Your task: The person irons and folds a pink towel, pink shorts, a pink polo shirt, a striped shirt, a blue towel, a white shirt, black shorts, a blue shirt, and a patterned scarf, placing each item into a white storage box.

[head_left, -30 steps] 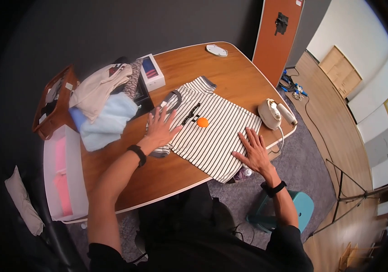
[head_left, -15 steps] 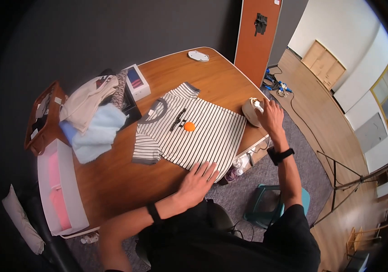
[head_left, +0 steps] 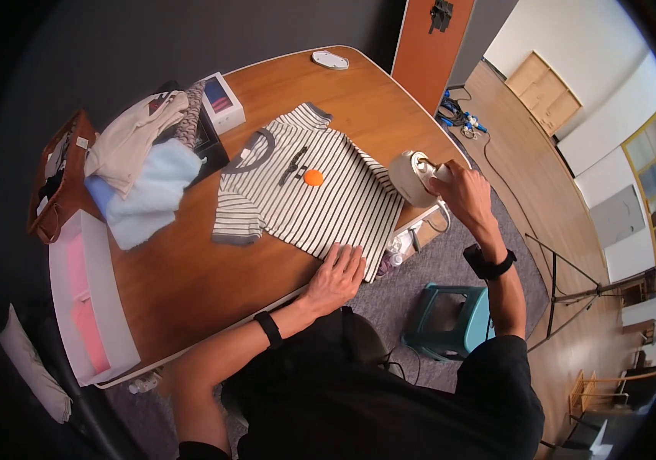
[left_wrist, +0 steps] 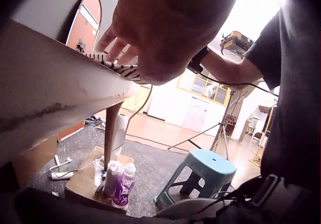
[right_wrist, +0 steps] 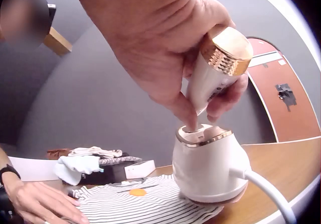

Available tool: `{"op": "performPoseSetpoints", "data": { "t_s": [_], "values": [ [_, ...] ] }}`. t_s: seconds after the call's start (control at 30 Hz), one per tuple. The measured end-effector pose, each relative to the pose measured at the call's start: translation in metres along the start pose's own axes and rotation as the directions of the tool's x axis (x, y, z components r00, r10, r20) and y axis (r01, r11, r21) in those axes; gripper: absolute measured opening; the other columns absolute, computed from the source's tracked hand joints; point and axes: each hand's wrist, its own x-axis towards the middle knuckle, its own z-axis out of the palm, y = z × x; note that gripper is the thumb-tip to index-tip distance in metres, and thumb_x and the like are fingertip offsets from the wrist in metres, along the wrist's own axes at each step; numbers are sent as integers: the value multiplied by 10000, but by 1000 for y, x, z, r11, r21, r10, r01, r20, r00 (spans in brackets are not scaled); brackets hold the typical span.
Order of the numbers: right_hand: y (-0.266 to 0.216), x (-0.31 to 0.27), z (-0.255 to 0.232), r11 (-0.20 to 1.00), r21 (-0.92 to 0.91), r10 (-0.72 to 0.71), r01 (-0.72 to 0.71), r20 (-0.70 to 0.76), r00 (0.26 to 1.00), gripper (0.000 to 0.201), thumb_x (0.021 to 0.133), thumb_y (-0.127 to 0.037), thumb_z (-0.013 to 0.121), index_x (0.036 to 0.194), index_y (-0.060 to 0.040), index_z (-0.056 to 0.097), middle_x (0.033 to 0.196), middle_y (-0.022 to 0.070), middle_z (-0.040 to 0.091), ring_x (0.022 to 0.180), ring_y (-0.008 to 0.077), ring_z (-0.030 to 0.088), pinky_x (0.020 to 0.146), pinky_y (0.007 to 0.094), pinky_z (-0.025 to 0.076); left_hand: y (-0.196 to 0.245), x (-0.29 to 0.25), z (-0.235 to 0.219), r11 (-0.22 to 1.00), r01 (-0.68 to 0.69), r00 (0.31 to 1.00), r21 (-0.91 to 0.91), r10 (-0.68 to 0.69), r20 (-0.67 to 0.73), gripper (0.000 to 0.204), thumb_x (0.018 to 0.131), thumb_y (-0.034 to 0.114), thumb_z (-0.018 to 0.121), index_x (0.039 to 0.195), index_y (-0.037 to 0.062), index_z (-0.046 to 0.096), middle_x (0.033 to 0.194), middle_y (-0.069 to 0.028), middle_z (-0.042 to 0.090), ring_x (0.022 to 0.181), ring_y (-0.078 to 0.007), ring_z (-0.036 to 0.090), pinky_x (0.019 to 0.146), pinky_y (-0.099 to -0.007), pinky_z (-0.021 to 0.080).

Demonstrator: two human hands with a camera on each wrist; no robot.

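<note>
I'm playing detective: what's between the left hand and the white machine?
In the head view, part of the striped shirt lies between the left hand and the white machine.

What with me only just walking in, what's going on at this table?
A person is at a wooden table with a striped T-shirt spread out on it. Their left hand rests on the near side of the T-shirt. Their right hand grips a white, gold-trimmed appliance, perhaps a garment steamer, at the hem end; whether it touches the T-shirt is hard to tell. A pile of clothes sits toward the left.
</note>
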Motion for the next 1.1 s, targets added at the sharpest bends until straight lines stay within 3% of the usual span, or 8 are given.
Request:
{"op": "performPoseSetpoints", "data": {
  "t_s": [0.23, 0.37, 0.53, 0.6, 0.8, 0.93, 1.03, 1.1],
  "values": [
    [-28, -36, -29, 997, -71, -48, 38, -144, 988, 325, 907, -317, 729, 1093, -54, 692, 938, 171, 735, 793, 390, 721, 671, 474, 554, 5, -8, 6, 989, 102, 993, -109, -94, 77, 429, 896, 153, 614, 1299, 11, 656, 1432, -199, 581, 1339, -363, 530, 1092, -520, 446],
    [-41, -45, -29, 988, -56, -154, 147, -157, 976, 330, 899, -310, 744, 1116, -67, 686, 939, 163, 733, 787, 375, 725, 656, 462, 558, 4, -8, 4, 982, 132, 988, -132, -120, 99, 455, 901, 161, 616, 1333, 19, 629, 1454, -189, 557, 1369, -344, 501, 1118, -521, 408],
    [-48, -55, 0, 983, -12, -180, 181, 57, 982, 334, 893, -315, 734, 1147, -101, 696, 890, 152, 706, 755, 381, 710, 659, 477, 558, 4, -4, -7, 971, 180, 970, -157, -149, 192, 543, 851, 176, 679, 1366, 23, 604, 1477, -167, 527, 1413, -340, 444, 1151, -521, 357],
    [-51, -59, 1, 989, -48, -134, 141, 116, 984, 357, 862, -298, 758, 1159, -103, 726, 911, 146, 729, 778, 383, 712, 671, 465, 561, -8, 3, -23, 918, 232, 958, -322, -159, 238, 636, 783, 154, 769, 1377, 15, 589, 1472, -156, 514, 1386, -322, 452, 1137, -484, 381],
    [-21, -53, 17, 995, -49, -78, 82, 72, 994, 382, 849, -312, 768, 1169, -107, 734, 951, 139, 745, 801, 382, 722, 685, 473, 566, -34, 12, -24, 840, 251, 934, -481, -78, 350, 604, 799, 126, 781, 1360, 4, 594, 1439, -126, 539, 1330, -282, 499, 1083, -459, 431],
    [1, -26, 31, 993, -81, -85, 85, 12, 996, 286, 881, -273, 725, 1108, -101, 702, 880, 176, 715, 766, 398, 711, 677, 484, 565, -29, 10, -25, 897, 205, 951, -392, -88, 296, 625, 771, 94, 799, 1354, -7, 595, 1430, -130, 542, 1301, -292, 524, 1065, -445, 453],
    [24, 8, 47, 978, -189, 83, -89, -42, 996, 279, 881, -264, 731, 1081, -75, 683, 892, 202, 715, 785, 399, 718, 690, 493, 572, -28, 8, -25, 895, 196, 962, -401, -96, 255, 650, 747, 56, 799, 1357, -16, 587, 1429, -140, 539, 1311, -301, 520, 1077, -454, 448],
    [43, 13, 55, 969, -232, 49, -81, -138, 989, 273, 881, -261, 732, 1075, -76, 678, 910, 201, 719, 780, 395, 721, 678, 495, 572, -27, 7, -24, 887, 200, 964, -416, -102, 245, 656, 737, 35, 795, 1357, -19, 586, 1429, -147, 538, 1315, -308, 518, 1086, -465, 443]
  ]
}}
